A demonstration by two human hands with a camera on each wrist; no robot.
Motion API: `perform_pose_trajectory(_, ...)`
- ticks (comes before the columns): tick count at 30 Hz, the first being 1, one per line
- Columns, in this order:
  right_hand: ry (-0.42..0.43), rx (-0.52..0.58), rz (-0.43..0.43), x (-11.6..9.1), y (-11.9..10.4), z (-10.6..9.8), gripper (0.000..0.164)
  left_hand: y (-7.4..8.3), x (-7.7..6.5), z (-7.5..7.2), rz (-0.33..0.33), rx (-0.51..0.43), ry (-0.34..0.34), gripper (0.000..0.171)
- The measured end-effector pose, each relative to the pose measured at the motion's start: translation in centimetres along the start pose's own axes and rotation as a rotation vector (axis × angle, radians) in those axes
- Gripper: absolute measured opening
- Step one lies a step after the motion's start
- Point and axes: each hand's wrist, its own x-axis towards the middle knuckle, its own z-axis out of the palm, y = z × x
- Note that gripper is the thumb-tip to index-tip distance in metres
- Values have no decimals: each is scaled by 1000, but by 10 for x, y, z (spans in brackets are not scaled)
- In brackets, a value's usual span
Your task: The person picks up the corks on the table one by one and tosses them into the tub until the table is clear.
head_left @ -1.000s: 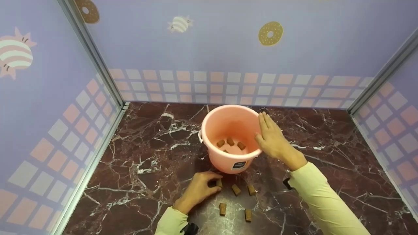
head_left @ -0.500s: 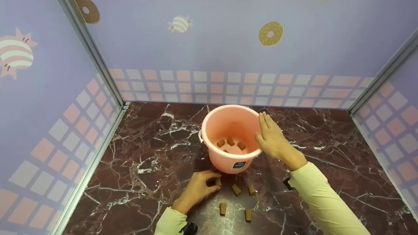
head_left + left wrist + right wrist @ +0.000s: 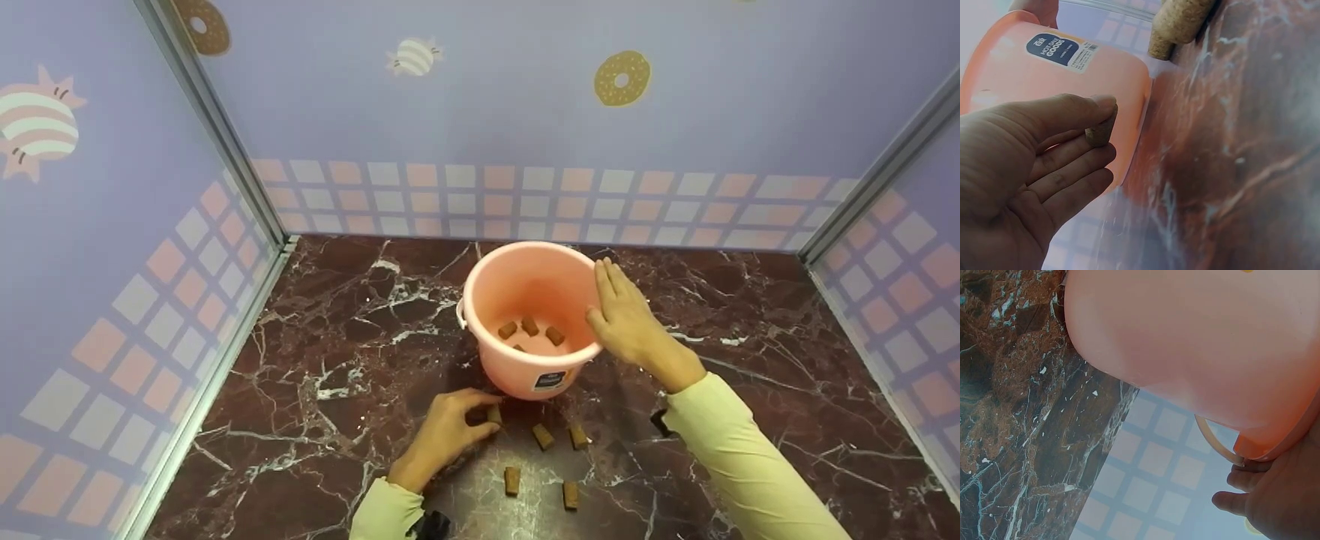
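Note:
My left hand (image 3: 444,429) pinches a tapered cork stopper (image 3: 1100,132) between thumb and fingers, just in front of the pink bucket (image 3: 501,367). In the left wrist view the cork overlaps the bucket's wall. My right hand (image 3: 630,322) rests on the bucket's right rim, its fingers straight and its thumb over the edge. Several cork stoppers (image 3: 529,325) lie on the bucket's floor, one partly hidden by the front rim. Other corks lie on the table: one cork (image 3: 542,436) and another (image 3: 577,436) close to the bucket, two more (image 3: 511,481) nearer me.
The bucket stands upright on a dark red marbled tabletop (image 3: 337,337). Its pale handle (image 3: 1219,441) hangs at the rim. Lilac patterned panels (image 3: 510,112) enclose the table at the back and both sides, with metal posts (image 3: 217,120) at the corners.
My left hand has drawn slightly to the left with the cork between its fingers. The right hand, the bucket and the other corks have stayed in place.

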Motion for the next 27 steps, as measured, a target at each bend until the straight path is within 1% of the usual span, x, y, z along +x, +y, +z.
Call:
perform_pose_trajectory(5,5,2,2,0,-1,-1,74,2,1,-6,21,12,37,34)
perform_pose_trajectory(12,9,9,-6,-1,-1,0,74,4,1,-14,35,-9,82,35)
perform_pose_trajectory(16,17,13,-13,-1,-1,0,74,4,1,-17,39,-12,96,34)
perform_pose_trajectory(20,18,12,-14,-2,-1,0,74,5,1,-20,37,5,107,35)
perform_pose_trajectory(27,27,5,-19,-1,-1,0,74,8,3,-29,52,13,134,36)
